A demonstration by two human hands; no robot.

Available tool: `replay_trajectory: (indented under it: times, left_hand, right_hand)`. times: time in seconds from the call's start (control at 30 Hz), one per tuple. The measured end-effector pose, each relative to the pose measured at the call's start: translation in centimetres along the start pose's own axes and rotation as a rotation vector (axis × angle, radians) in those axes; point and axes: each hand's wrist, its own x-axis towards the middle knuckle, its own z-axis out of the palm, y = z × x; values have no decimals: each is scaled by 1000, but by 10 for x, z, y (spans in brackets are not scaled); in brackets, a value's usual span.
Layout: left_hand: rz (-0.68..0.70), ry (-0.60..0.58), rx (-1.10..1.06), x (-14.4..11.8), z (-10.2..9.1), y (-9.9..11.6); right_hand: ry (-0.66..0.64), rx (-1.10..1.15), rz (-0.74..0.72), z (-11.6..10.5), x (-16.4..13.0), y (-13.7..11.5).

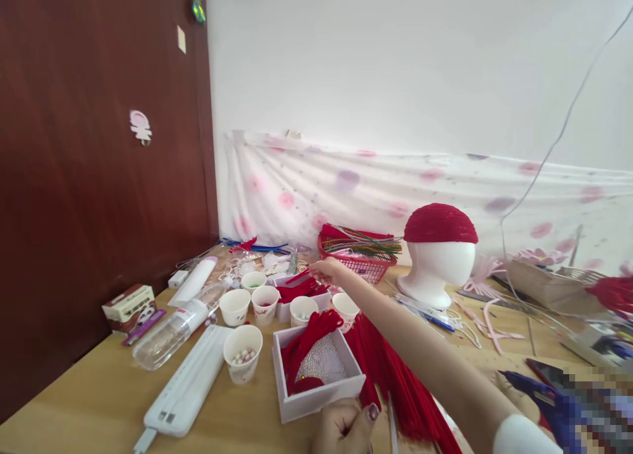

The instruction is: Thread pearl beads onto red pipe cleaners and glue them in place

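Your right hand (pixel 327 267) is extended across the tabletop (pixel 99 401) to the far small white box (pixel 297 295), which holds red cord pieces (pixel 301 286). The fingers are drawn together on what looks like a thin red piece at the box's back edge; the grip itself is too small to confirm. Your left hand (pixel 346 427) rests at the near edge, fingers curled closed, touching the front corner of the larger white box (pixel 316 381). Whether it holds anything cannot be told. That box contains red cord and a beaded white piece (pixel 321 365).

Paper cups (pixel 242 352) stand around both boxes, some with beads inside. A bundle of red tassels (pixel 390 381) lies just beside the larger box, under your right forearm. Behind it stand a red basket (pixel 361 256) and a white mannequin head (pixel 438 262) with a red cap (pixel 440 224). A blue glue gun (pixel 544 401) lies at the right.
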Motion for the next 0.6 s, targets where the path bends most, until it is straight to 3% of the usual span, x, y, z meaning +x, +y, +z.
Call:
replay_trajectory:
  times: [0.13,0.4,0.6]
  left_hand:
    - [-6,-7,-34,-3,-2,-1]
    - [73,-21,-34,-3,-9,6]
    - [46,-65,46,-1,-18,3]
  right_hand:
    - [-15,-162,140,-32,8,13]
    - [-6,-431,142,-106,-21,66]
    - [-96,-454,66,-111,-15,86]
